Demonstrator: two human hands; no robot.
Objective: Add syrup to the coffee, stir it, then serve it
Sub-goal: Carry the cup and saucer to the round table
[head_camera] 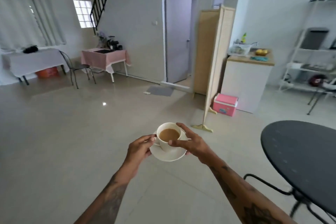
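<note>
A white cup (166, 144) full of light brown coffee (169, 134) stands on a white saucer (169, 155), carried in the air above the tiled floor. My left hand (140, 149) grips the saucer's left edge, its fingertips by the cup's handle. My right hand (190, 142) holds the saucer from the right, thumb and fingers curled round the cup's rim and side. No syrup or spoon is in view.
A round black metal table (301, 160) stands close on the right. A folding screen (212, 63) and a pink cooler box (225, 104) stand ahead right. A pink-clothed table (107, 59), a chair (80, 68) and a white-clothed table (34, 62) line the far wall.
</note>
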